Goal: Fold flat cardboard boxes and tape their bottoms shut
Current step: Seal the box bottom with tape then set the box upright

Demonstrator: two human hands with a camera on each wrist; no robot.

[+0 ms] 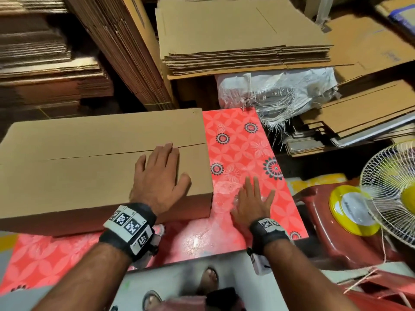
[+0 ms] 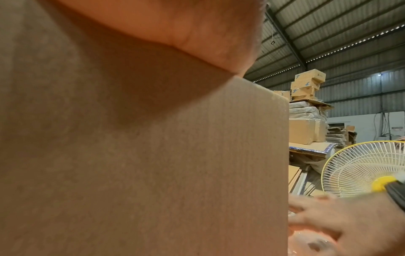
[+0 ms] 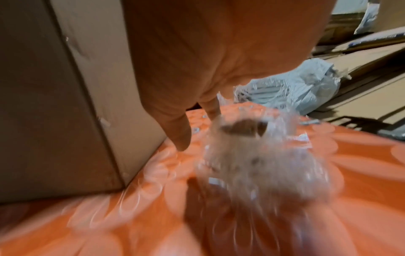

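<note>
Stacks of flat cardboard [image 1: 40, 52] are filling the far left corner, some lying and some leaning upright. In front of them a folded cardboard box [image 1: 89, 153] is sitting on the left part of the table [image 1: 242, 140], which is covered in a red flowered sheet; the two flaps are meeting along a seam [image 1: 125, 151] that is running left to right across the upward face, and no tape is showing on it. The left hand [image 1: 160, 176] is lying flat on that face near the right end, fingers straight and released, fingertips reaching the seam and the thumb pointing towards the right edge. Just right of the box, the right hand [image 1: 252, 202] is hovering low over the table with fingers spread and straight, grasping nothing; in the right wrist view a blurred roll of clear tape [image 3: 258, 155] is lying on the sheet under the fingers, and it is hard to tell whether they are touching it. Beyond the table a pile of flat boxes [image 1: 242, 34] is resting above a torn white sack [image 1: 276, 90]. Further right, more flat cardboard [image 1: 368, 113] is lying in stacks. At the near right a yellow roll of tape [image 1: 352, 209] is sitting on a red plastic stool [image 1: 325, 239], and a white wire fan [image 1: 395, 189] is standing at the right edge.
</note>
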